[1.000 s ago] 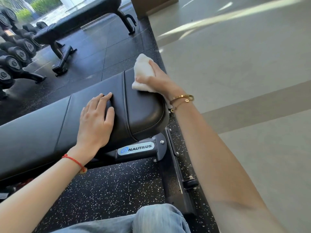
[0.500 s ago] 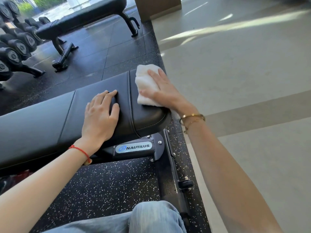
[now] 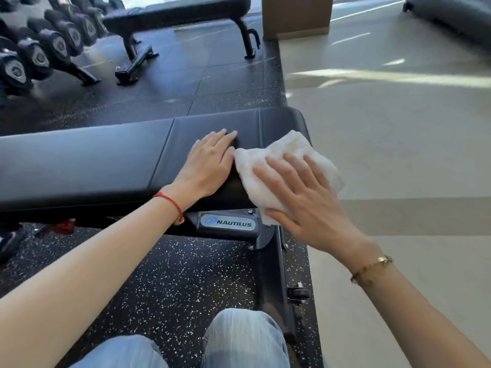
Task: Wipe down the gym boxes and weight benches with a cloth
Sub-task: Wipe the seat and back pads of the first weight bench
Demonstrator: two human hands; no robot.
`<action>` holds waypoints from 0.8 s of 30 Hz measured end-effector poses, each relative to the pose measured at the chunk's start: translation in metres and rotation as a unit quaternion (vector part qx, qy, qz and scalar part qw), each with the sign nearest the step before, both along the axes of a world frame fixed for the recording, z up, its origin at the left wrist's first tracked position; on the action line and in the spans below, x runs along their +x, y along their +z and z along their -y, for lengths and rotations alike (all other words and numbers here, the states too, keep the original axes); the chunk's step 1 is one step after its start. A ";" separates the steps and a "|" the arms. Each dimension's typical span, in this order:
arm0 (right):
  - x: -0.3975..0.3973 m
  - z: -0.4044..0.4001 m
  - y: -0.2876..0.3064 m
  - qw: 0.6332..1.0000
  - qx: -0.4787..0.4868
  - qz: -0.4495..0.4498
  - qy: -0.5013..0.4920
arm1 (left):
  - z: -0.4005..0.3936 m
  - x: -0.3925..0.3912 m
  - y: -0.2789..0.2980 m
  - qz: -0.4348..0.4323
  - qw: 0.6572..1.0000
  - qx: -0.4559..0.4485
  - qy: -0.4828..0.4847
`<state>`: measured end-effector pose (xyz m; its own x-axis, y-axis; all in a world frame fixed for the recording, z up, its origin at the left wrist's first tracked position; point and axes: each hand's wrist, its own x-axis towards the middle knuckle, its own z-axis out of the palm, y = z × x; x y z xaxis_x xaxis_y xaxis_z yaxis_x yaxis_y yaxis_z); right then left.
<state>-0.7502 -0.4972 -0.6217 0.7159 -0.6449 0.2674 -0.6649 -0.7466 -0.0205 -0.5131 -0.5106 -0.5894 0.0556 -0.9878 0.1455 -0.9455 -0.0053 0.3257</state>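
Our right hand (image 3: 305, 197) presses a white cloth (image 3: 279, 166) flat against the near right end of the black bench (image 3: 106, 160), fingers straight and spread over the cloth, the thumb lying along its lower edge. The cloth sticks out from under the fingers toward twelve o'clock and toward nine o'clock, where its left edge touches the thumb side of our left hand (image 3: 210, 166). It drapes over the rounded front edge of the pad, and its lower corner hangs just above the label plate (image 3: 228, 223) on the frame. Our left hand lies palm down on the pad, fingers straight and close together, holding nothing. A red string (image 3: 170, 201) circles the left wrist and a gold bracelet (image 3: 370, 269) the right. At eleven o'clock from the hands stands a second bench (image 3: 180, 11), with a rack of dumbbells (image 3: 39, 49) at ten o'clock. Our knees (image 3: 244, 338) in pale jeans show at six o'clock.
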 end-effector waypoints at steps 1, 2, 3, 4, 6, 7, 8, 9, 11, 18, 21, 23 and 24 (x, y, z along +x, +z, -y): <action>0.002 0.003 0.002 1.000 -0.006 -0.015 0.001 | -0.004 0.011 0.002 0.006 1.000 -0.007 -0.012; 0.006 0.006 0.004 0.999 -0.011 -0.029 0.007 | -0.009 0.024 0.003 0.022 1.000 -0.019 -0.012; 0.010 0.009 0.008 0.999 -0.017 -0.048 0.015 | -0.017 0.037 0.003 0.040 0.999 -0.029 -0.003; 0.013 0.011 0.011 0.997 -0.023 -0.069 0.021 | -0.024 0.051 0.004 0.055 0.998 -0.038 0.012; 0.021 0.014 0.018 0.992 -0.040 -0.113 0.028 | -0.039 0.076 0.003 0.073 0.995 -0.052 0.042; 0.025 0.015 0.021 0.989 -0.049 -0.134 0.030 | -0.045 0.087 0.003 0.074 0.994 -0.054 0.055; 0.028 0.016 0.024 0.986 -0.056 -0.153 0.032 | -0.050 0.095 0.003 0.071 0.994 -0.053 0.065; 0.031 0.017 0.026 0.983 -0.060 -0.171 0.035 | -0.053 0.101 0.003 0.064 0.994 -0.053 0.074; 0.036 0.019 0.029 0.978 -0.070 -0.194 0.039 | -0.054 0.106 0.001 0.042 0.994 -0.058 0.085; 0.088 0.010 0.032 0.975 -0.083 -0.196 0.065 | -0.053 0.112 -0.005 0.012 0.995 -0.067 0.075; 0.131 0.000 0.030 0.978 -0.080 -0.182 0.063 | -0.052 0.116 -0.003 -0.009 0.996 -0.058 0.066; 0.142 -0.003 0.030 0.980 -0.072 -0.180 0.050 | -0.052 0.121 -0.002 -0.036 0.996 -0.055 0.052; 0.141 -0.003 0.031 0.979 -0.073 -0.181 0.049 | -0.053 0.124 -0.002 -0.042 0.997 -0.057 0.043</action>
